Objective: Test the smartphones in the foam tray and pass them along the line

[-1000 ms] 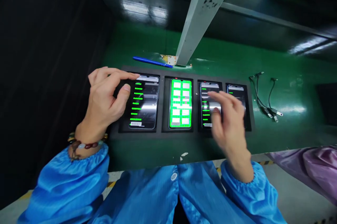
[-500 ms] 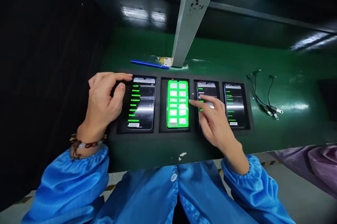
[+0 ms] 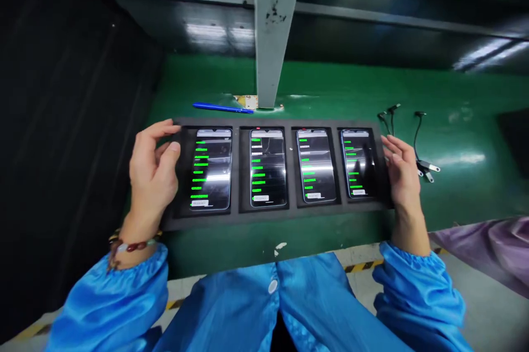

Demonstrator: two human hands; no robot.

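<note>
A long black foam tray lies crosswise in front of me, with several phones side by side in its cutouts. The leftmost phone, the one beside it, a third phone and the rightmost phone all show dark screens with green text lines. My left hand is closed on the tray's left end, thumb over the top. At the right end, my right hand grips the tray's edge, its fingertips partly hidden behind it.
A blue pen lies behind the tray, by the foot of a grey metal post. Short cables with metal plugs rest on the green table at right. Purple cloth shows at the right edge.
My right hand has left the phones and moved right to the tray's end. The second phone's bright green grid has become a dark text list. The tray looks slightly shifted and tilted.
</note>
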